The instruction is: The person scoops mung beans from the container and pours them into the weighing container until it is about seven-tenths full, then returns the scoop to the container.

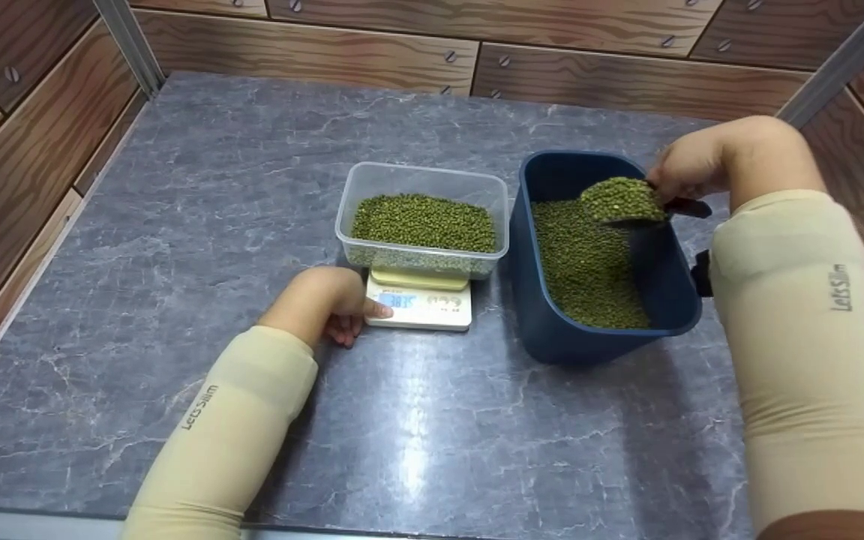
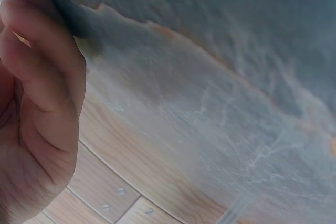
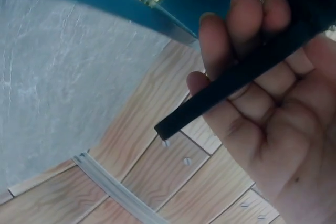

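Left hand, one scale, one clear tub, one blue bin, one scoop, right hand
Left hand loosely bent, one digit touching the scale beneath the tub; right hand gripping the scoop, heaped with green beans, over the bin.

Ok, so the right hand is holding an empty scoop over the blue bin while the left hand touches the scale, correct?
No: the scoop isn't empty. The head view shows it heaped with green beans. The rest holds: the right hand has it over the blue bin and the left hand touches the scale.
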Available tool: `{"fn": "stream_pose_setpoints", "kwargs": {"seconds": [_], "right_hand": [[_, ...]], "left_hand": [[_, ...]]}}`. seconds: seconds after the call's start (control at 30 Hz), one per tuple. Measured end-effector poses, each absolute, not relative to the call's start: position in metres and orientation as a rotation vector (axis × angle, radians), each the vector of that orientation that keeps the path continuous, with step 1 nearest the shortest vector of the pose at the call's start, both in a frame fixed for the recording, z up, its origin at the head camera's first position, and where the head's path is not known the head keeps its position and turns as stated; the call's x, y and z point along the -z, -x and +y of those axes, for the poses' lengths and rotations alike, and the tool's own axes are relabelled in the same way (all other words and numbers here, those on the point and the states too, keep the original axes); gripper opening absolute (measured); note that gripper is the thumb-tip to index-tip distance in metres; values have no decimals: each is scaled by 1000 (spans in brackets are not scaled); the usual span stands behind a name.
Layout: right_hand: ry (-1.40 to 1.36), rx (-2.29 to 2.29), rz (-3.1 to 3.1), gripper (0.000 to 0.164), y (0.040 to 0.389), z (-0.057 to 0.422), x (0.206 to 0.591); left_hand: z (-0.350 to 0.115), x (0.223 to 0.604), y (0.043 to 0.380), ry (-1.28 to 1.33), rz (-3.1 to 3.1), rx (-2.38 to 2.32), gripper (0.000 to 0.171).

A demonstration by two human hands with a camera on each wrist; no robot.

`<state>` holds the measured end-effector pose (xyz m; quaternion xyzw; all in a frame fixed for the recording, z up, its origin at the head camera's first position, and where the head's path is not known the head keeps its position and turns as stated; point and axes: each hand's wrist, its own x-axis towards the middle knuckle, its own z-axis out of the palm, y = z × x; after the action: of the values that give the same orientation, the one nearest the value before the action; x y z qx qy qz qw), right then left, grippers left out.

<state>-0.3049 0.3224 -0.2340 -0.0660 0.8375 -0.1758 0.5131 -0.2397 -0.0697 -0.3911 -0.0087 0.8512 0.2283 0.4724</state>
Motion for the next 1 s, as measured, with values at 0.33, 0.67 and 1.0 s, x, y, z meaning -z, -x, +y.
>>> {"fn": "stream_pose_setpoints", "kwargs": {"seconds": [0.33,0.67,1.0], "right_hand": [[148,442,2059,31,304,326,236],[137,449,2066,31,304,324,237],[151,440,2075,29,306,321,236]], "left_hand": [[-68,390,240,43,2082,-576,50],[-69,391,240,44,2079,-576,50],[-69,392,241,28,2074,-556,52]]}}
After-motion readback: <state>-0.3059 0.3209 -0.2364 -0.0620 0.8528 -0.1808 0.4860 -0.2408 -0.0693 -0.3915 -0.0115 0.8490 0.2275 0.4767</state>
